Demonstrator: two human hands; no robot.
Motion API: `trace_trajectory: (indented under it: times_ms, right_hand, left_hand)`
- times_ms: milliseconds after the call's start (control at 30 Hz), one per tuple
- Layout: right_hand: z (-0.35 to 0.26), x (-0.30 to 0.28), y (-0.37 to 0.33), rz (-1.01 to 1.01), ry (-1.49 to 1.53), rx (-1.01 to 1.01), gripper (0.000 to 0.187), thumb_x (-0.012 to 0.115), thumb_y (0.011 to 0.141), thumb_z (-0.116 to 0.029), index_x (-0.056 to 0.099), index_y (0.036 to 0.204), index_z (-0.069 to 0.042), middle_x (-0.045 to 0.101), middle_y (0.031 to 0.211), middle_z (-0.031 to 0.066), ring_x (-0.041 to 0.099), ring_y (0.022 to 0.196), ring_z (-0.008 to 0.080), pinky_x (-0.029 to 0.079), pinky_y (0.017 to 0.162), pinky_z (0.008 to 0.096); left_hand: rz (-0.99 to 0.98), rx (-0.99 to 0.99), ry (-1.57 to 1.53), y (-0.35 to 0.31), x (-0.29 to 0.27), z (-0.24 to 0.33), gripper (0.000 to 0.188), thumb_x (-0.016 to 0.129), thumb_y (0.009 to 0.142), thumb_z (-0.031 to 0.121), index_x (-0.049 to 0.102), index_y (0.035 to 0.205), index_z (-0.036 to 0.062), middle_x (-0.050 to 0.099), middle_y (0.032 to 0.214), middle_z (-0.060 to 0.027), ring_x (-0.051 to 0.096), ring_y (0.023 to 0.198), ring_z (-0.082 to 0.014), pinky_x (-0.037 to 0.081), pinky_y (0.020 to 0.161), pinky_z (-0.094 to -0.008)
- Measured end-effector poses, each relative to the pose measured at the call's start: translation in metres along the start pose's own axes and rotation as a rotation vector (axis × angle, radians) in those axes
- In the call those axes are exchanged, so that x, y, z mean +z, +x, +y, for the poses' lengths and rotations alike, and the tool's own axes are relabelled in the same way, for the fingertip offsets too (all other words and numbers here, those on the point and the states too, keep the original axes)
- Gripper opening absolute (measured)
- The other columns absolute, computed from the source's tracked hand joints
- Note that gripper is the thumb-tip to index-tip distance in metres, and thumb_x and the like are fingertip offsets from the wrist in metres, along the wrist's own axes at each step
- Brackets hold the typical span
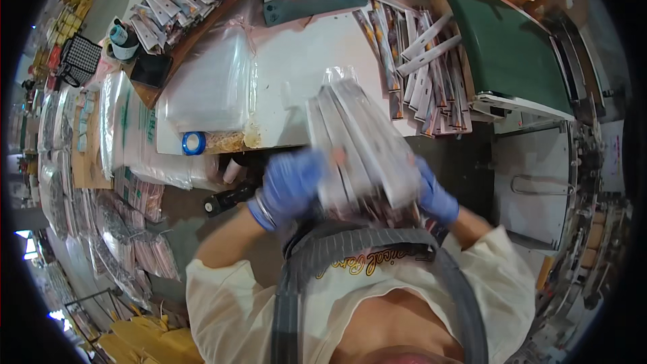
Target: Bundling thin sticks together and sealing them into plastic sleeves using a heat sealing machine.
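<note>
A bundle of long, narrow, light-coloured flat packages [357, 135] stands tilted between my two hands, in front of my chest and over the table's near edge. My left hand [290, 185], in a blue glove, grips the bundle's left side; motion blurs it. On the opposite side my right hand [437, 192], also gloved in blue, is closed around the edge, its fingers partly hidden behind the packages. The bundle's lower end is smeared by motion. Beyond it, a clear plastic sleeve [339, 74] shows at the top of the bundle.
A white table [290, 54] lies ahead. It bears clear plastic bags [209, 87], a teal bag sealer [315, 1], a blue tape roll [194, 143] and a heap of similar packages [431, 67]. A green panel [505, 40] stands right. More packages [175, 3] lie far left beside a cup [123, 44].
</note>
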State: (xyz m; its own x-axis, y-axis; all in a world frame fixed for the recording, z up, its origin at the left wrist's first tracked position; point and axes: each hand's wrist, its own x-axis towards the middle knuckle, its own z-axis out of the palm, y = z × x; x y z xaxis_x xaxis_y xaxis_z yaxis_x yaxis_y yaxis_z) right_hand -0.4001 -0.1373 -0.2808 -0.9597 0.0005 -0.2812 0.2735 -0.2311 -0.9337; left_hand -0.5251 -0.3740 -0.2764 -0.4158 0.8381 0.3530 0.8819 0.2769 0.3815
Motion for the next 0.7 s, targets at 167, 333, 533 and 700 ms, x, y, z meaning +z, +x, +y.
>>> trace_trajectory:
  times_ms: [167,333,533,700]
  right_hand:
    - [-0.106,-0.023,0.104,-0.205,-1.513,-0.819,0.024,0.056,0.071,-0.007,0.055,0.095,-0.005,0.051,0.081,0.0159,0.054,0.071,0.0342,0.045,0.061,0.0404]
    - [-0.198,0.000,0.119,0.030,-1.145,-1.222,0.015,0.062,0.070,-0.011,0.055,0.080,-0.004,0.052,0.076,0.0137,0.052,0.064,0.0342,0.044,0.062,0.0403]
    - [-0.173,0.059,0.130,0.728,-1.506,-1.351,0.029,0.063,0.067,-0.016,0.051,0.089,-0.002,0.053,0.084,0.0144,0.054,0.078,0.0312,0.044,0.067,0.0375]
    - [-0.157,0.016,0.150,0.343,-1.392,-1.275,0.030,0.061,0.068,-0.007,0.052,0.096,-0.001,0.055,0.083,0.0133,0.054,0.072,0.0292,0.044,0.062,0.0359]
  left_hand:
    - [0.112,-0.301,-0.109,0.100,-0.089,-0.065,0.031,0.049,0.068,-0.005,0.054,0.099,0.0004,0.062,0.090,-0.0181,0.062,0.085,-0.0273,0.047,0.073,-0.0306]
    - [0.402,-0.428,-0.376,0.129,-0.154,-0.067,0.014,0.051,0.074,-0.003,0.054,0.087,0.0011,0.060,0.077,-0.0063,0.057,0.056,-0.0108,0.048,0.052,-0.0264]
    - [0.374,-0.482,-0.809,0.150,-0.122,-0.062,0.009,0.055,0.080,0.002,0.061,0.073,0.0007,0.061,0.066,-0.0067,0.057,0.050,-0.0091,0.047,0.045,-0.0204]
    - [0.533,0.012,-0.535,0.140,-0.066,-0.053,0.038,0.072,0.069,0.016,0.059,0.102,0.0037,0.062,0.098,-0.0043,0.059,0.091,-0.0145,0.050,0.075,-0.0317]
